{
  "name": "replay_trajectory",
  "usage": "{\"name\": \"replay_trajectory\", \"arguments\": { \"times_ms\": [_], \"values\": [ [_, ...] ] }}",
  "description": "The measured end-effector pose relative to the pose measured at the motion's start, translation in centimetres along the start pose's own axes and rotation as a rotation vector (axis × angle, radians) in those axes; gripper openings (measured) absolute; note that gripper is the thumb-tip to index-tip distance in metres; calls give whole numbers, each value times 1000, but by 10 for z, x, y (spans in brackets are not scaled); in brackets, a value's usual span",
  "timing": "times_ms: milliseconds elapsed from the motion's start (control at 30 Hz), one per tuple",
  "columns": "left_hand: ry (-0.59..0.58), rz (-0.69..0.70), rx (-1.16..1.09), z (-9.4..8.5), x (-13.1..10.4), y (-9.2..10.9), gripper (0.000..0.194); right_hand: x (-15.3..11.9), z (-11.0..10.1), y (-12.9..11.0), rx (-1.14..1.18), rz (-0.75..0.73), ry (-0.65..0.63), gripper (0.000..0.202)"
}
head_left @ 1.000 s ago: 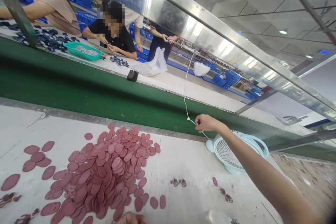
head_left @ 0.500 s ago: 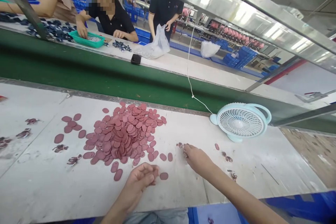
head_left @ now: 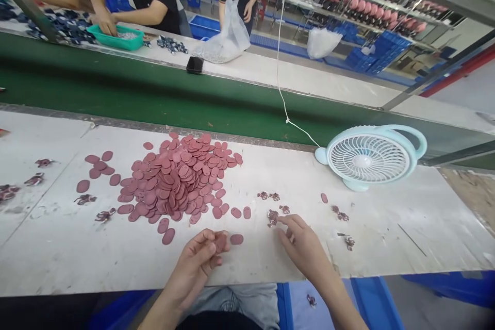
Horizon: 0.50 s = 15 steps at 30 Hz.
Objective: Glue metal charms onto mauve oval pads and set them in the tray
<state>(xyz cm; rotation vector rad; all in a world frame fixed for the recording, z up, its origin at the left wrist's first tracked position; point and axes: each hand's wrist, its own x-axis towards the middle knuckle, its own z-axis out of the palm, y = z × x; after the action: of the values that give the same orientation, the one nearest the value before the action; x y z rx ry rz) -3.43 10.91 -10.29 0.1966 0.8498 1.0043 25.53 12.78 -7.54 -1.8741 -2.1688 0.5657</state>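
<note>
My left hand [head_left: 199, 258] pinches a flat maroon oval piece [head_left: 220, 243] between thumb and fingers, low over the table. A large heap of matching oval pieces [head_left: 178, 178] lies just beyond it, and one loose oval [head_left: 236, 239] rests to its right. My right hand [head_left: 299, 242] is open, thumb apart from the forefinger. Its fingertips reach a small brown-and-white clump [head_left: 273, 217]; whether they touch it I cannot tell. More such small clumps [head_left: 263, 195] lie just past those fingers.
A light-blue fan [head_left: 363, 160] stands at the right with a white cord. Small clumps [head_left: 104, 215] lie left of the heap. Behind a green belt [head_left: 154, 82], co-workers sit and stand at a bench with a green tray [head_left: 135, 41] and plastic bag [head_left: 224, 41]. Blue bins are below.
My right hand has drawn back toward me, its fingers loosening, so the small clumps now show. My left hand has turned, making the oval in it visible. The view has tilted down.
</note>
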Motion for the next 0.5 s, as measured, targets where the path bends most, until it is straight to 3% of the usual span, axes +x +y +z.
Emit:
{"name": "replay_trajectory", "arguments": {
  "times_ms": [133,233,367,500],
  "values": [
    [-19,-77,-16,11,-3,-15,22,16,6,0,-18,-73,-26,32],
    [-55,-108,-7,16,-2,-21,18,26,-2,-1,-76,-131,-55,31],
    [-79,-120,2,19,2,-20,14,40,-15,1,-318,-393,-177,53],
    [-106,-128,-20,22,4,-15,12,56,-21,5,-373,-494,-297,45]
  ]
}}
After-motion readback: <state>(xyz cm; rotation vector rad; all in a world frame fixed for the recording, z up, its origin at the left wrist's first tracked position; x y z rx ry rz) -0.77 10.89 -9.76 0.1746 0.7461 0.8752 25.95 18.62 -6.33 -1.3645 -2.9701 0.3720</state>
